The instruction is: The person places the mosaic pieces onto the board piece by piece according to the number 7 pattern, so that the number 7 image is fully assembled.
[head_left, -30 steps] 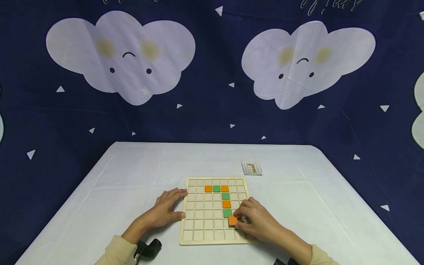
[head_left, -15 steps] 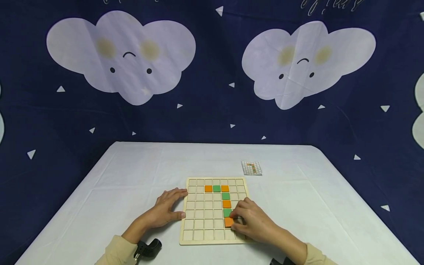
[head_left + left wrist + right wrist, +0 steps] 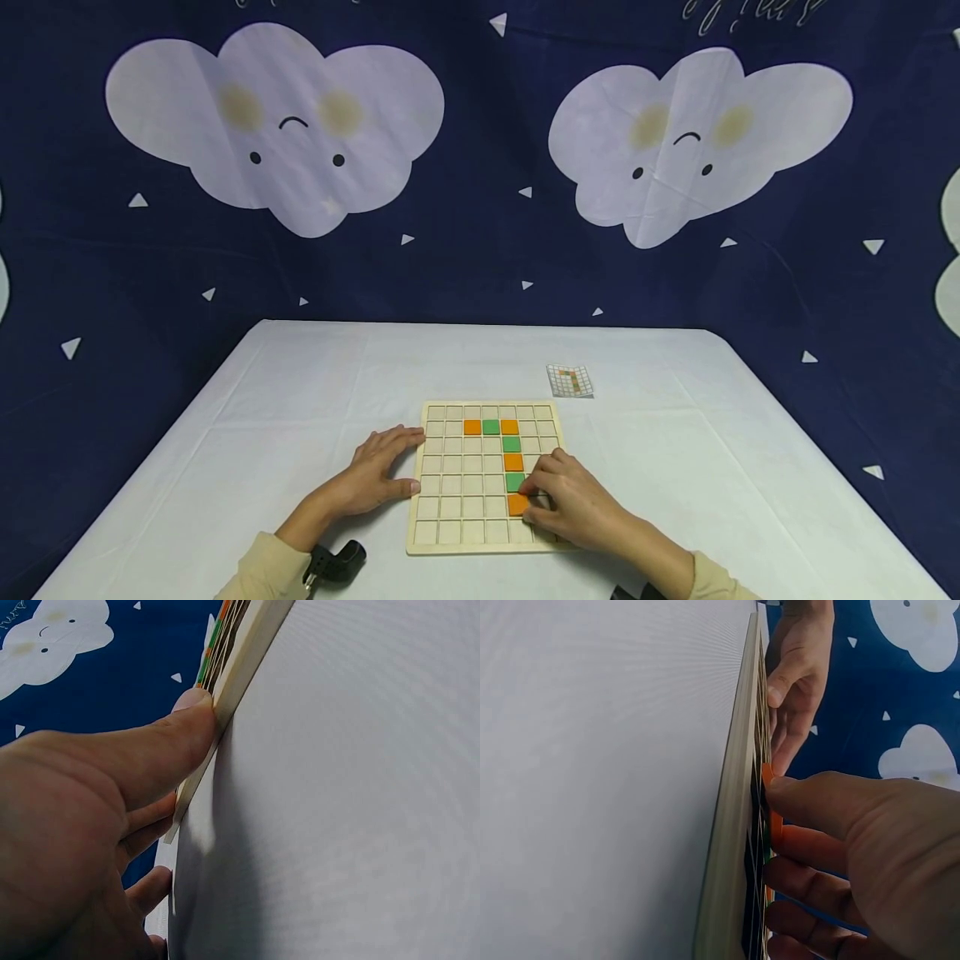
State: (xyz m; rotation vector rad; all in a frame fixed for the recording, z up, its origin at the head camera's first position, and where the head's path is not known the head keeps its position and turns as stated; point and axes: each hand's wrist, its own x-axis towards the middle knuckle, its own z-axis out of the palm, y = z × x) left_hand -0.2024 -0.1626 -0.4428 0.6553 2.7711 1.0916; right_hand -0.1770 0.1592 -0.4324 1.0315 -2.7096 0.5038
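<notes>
A wooden grid board [image 3: 450, 507] lies on the white-covered table. My right hand [image 3: 577, 504] pinches a square orange tile [image 3: 517, 505] between thumb and forefinger over the cell just below a green tile [image 3: 514, 482]. In the right wrist view this orange tile [image 3: 777, 823] stands slightly above the board surface, tilted. Higher up the same column sit an orange tile [image 3: 513, 462] and another green one [image 3: 511, 444]. Across the second row lie orange, green [image 3: 491, 427] and orange tiles. With fingers spread, my left hand [image 3: 371, 477] touches the board's left edge, its thumb [image 3: 176, 739] against the rim.
Behind the board's right corner lies a small printed card [image 3: 570, 381] with a coloured grid pattern. A dark blue cloth [image 3: 480, 275] with clouds hangs behind the table [image 3: 675, 400]. Black wrist straps [image 3: 335, 563] show near both sleeves.
The right hand has moved slightly left with the orange tile, bringing it from the neighbouring cells' border over the column below the green tile. The left hand has stayed still.
</notes>
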